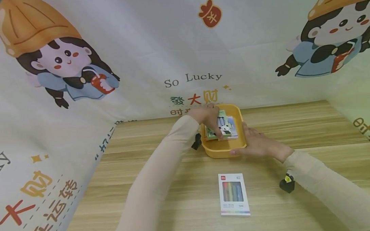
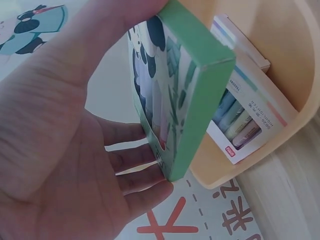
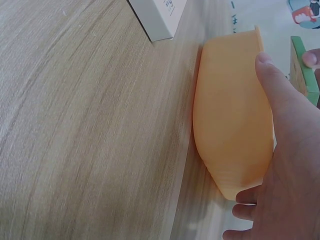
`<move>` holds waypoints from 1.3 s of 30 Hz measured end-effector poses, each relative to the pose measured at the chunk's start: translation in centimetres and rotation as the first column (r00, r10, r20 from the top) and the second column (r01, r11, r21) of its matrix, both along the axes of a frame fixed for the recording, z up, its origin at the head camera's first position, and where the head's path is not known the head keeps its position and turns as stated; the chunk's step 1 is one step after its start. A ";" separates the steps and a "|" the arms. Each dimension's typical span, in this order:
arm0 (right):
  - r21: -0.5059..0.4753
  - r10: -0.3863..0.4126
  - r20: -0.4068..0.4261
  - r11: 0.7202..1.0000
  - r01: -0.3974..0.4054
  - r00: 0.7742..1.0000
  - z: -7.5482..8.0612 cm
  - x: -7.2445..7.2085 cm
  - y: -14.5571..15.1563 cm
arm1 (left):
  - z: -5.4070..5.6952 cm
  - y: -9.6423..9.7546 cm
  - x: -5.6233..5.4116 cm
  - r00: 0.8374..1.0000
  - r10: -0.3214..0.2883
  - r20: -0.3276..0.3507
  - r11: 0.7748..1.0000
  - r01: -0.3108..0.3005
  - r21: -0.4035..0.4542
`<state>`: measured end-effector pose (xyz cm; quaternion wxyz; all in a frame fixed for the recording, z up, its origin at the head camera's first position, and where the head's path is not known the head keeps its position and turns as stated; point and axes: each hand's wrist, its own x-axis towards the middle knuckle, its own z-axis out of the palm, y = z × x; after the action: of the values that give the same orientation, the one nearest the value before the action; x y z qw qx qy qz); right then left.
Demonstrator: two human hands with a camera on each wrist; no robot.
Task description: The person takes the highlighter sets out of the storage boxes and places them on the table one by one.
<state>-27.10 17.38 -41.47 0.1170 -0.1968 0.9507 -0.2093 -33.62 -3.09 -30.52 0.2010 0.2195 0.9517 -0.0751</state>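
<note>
My left hand (image 1: pixel 207 117) pinches a green box of pens with a panda print (image 1: pixel 223 126) between thumb and fingers. In the left wrist view this green box stands tilted on edge, above the yellow plastic bin (image 2: pixel 305 107). Inside the bin lie a white highlighter box (image 2: pixel 272 117) with a clear window and another white box (image 2: pixel 240 40) beside it. From the right, my right hand (image 1: pixel 260 142) grips the bin's side wall, thumb near the front corner. The right wrist view shows that thumb along the rim and the fingers round the bin's end.
A white box of coloured pens (image 1: pixel 234 209) lies flat on the wood-grain table (image 1: pixel 124 181), nearer to me than the bin. Behind the table hangs a printed cloth (image 1: pixel 144 59), which also runs down the left and right sides. A small black object hangs at each wrist.
</note>
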 end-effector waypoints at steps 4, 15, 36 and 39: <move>0.001 0.004 -0.009 1.000 -0.004 1.000 0.1 0.0 0.0 | 0.3 -0.2 0.1 1.000 -0.006 0.011 1.000 0.006 0.002; -0.009 0.015 -0.012 1.000 -0.015 1.000 0.1 -0.1 -0.1 | 0.5 -0.7 0.7 0.999 -0.029 -0.014 0.999 0.029 -0.040; -0.023 0.024 -0.035 0.999 -0.025 0.999 0.1 -0.1 -0.1 | 0.9 -1.3 2.5 0.997 -0.072 -0.041 0.996 0.070 -0.050; -0.021 0.023 -0.036 1.000 -0.023 0.999 0.1 -0.1 -0.1 | 0.9 -1.5 2.7 0.995 -0.082 -0.050 0.996 0.079 -0.043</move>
<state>-27.18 17.32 -41.34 0.1000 -0.2127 0.9480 -0.2145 -30.89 -4.54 -29.65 0.1777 0.2515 0.9452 -0.1082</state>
